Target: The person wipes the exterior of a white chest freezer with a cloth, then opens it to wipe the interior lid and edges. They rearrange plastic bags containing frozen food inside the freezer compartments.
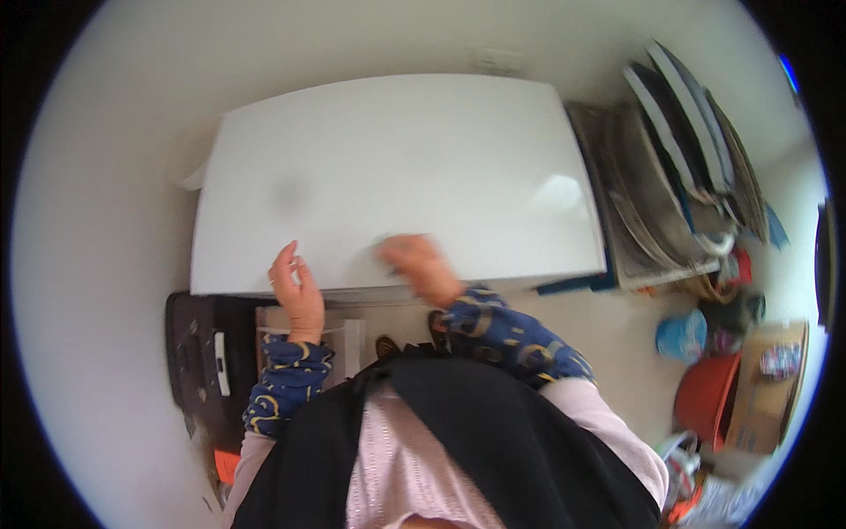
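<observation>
A white tabletop (396, 159) with a glossy surface spreads before me. Over its front left edge, my left hand (296, 284) is raised with thumb and fingers apart and nothing between them; one finger wears a ring. My right hand (423, 264) is blurred above the front middle of the top, its fingers curled inward. A small dark patch shows under those fingers, but the blur hides whether it is a held thing or shadow. Navy patterned sleeve covers wrap both forearms.
A dark suitcase (211, 357) stands at the front left. Right of the table lean several flat dark panels with pale edges (687, 125). A blue container (682, 336), a red-orange basin (707, 400) and a cardboard box (760, 410) sit on the floor at right.
</observation>
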`<state>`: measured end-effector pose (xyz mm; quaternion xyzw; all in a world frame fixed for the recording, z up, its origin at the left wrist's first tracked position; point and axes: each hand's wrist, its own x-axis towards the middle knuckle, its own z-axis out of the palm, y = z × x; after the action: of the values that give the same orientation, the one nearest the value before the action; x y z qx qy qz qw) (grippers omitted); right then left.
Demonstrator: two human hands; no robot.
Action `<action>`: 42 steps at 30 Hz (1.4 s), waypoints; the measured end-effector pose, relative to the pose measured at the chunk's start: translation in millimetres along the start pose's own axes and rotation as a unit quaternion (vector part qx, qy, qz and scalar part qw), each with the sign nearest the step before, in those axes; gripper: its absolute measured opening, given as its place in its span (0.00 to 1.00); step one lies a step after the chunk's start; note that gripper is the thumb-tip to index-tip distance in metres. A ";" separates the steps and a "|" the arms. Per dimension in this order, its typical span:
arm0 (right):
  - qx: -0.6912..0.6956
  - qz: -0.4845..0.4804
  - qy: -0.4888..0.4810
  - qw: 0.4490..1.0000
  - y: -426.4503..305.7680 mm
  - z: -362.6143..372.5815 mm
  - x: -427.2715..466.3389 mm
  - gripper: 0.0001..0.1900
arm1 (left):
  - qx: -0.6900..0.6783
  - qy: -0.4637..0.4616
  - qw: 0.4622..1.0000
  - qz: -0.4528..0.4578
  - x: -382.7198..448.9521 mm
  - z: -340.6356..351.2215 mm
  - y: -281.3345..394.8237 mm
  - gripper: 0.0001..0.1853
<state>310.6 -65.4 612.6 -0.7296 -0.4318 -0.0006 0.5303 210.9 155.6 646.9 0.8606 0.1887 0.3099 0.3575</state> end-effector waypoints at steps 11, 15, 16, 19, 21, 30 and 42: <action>-0.424 0.113 0.204 0.875 145.5 -110.8 26.3 0.11 | 0.087 0.014 0.994 -0.072 -11.8 -8.6 -34.7 0.15; -0.287 -0.006 -0.040 0.957 54.8 61.1 87.3 0.13 | 0.082 0.051 0.992 -0.079 -9.5 -10.7 -34.0 0.15; -0.167 -0.140 0.026 0.976 49.3 96.5 74.3 0.14 | 0.070 0.060 0.993 -0.070 -5.7 -7.4 -32.3 0.15; -0.035 -0.160 -0.167 0.972 -15.0 111.8 63.4 0.19 | 0.083 0.080 0.991 -0.067 -0.1 -13.6 -29.7 0.15; 0.003 -0.065 -0.151 0.986 -11.7 81.9 55.6 0.20 | 0.079 0.075 0.993 -0.054 5.7 -13.6 -22.9 0.15; -0.441 0.309 0.338 0.772 121.6 -190.3 -50.6 0.16 | 0.108 -0.036 0.991 0.070 12.7 -7.8 -4.7 0.12; -0.168 -0.149 -0.037 0.974 -12.4 78.7 65.8 0.12 | 0.102 0.028 0.987 0.119 21.3 2.1 -0.1 0.17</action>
<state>308.0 37.7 618.0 -0.7354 -0.5486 -0.1254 0.3776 228.0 166.3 654.2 0.9000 0.1255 0.3532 0.2227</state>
